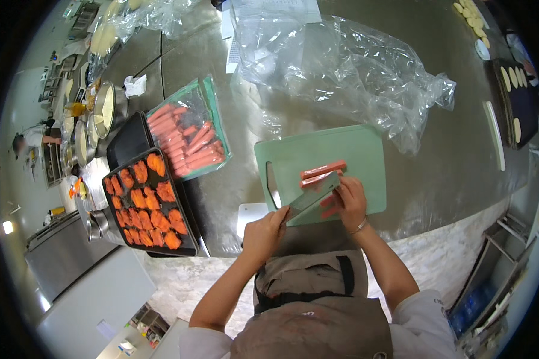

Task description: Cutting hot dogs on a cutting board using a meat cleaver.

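Note:
My left hand [265, 234] grips the handle of a kitchen knife [312, 197], whose wide blade slants up and right across a pale green cutting board [359, 148]. My right hand [353, 203] is at the blade's far end, fingertips bent in close to it; whether they pinch the blade or a sausage is hidden. Just beyond the blade, a pink sausage [322, 169] lies on the board beside a second one [313, 180], which the blade partly covers. Sausage pieces [330, 207] show on the near side, between the blade and my right hand.
Left of the board lie a clear bag of sausages [193, 139] and a dark baking tray [189, 242] of orange-red meat pieces. A large clear plastic bag [364, 67] spreads behind the board. A white board [250, 215] sits near the front edge. A person [35, 137] stands far left.

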Tool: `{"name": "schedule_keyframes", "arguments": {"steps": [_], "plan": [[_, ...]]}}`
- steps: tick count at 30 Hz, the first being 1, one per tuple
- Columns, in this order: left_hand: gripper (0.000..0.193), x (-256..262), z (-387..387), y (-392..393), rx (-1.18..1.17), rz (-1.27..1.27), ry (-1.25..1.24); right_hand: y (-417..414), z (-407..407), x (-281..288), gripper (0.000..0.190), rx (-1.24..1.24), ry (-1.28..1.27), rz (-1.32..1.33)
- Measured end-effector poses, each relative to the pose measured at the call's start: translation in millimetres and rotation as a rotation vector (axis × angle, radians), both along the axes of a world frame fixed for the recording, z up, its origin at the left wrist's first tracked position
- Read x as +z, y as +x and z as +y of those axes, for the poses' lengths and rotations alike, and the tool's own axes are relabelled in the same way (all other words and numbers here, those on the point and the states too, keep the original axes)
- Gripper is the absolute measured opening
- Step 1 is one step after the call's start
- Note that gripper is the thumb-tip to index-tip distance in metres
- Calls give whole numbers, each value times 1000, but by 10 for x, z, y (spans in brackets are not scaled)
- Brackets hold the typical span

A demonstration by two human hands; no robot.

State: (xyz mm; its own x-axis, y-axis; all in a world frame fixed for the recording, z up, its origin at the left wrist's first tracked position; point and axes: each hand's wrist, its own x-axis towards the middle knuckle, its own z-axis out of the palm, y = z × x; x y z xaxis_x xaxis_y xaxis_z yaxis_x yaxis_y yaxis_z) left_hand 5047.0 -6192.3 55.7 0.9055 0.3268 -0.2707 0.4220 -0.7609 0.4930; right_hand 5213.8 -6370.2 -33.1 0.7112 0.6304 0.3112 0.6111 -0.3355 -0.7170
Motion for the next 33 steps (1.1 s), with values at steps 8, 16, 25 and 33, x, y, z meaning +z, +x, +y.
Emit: {"name": "schedule_keyframes", "arguments": {"steps": [8,16,25,33], "plan": [[31,-75,261,19,-65,64,53,42,-17,-318,25,93,-56,-100],[32,-74,296,280,-247,149,83,-193,-127,-530,29,-112,163,390],[21,-66,438,505,-375,197,99,-214,-152,-665,31,-83,17,210],[12,-75,450,568,-413,249,60,-152,-88,-578,42,-53,41,42]]}}
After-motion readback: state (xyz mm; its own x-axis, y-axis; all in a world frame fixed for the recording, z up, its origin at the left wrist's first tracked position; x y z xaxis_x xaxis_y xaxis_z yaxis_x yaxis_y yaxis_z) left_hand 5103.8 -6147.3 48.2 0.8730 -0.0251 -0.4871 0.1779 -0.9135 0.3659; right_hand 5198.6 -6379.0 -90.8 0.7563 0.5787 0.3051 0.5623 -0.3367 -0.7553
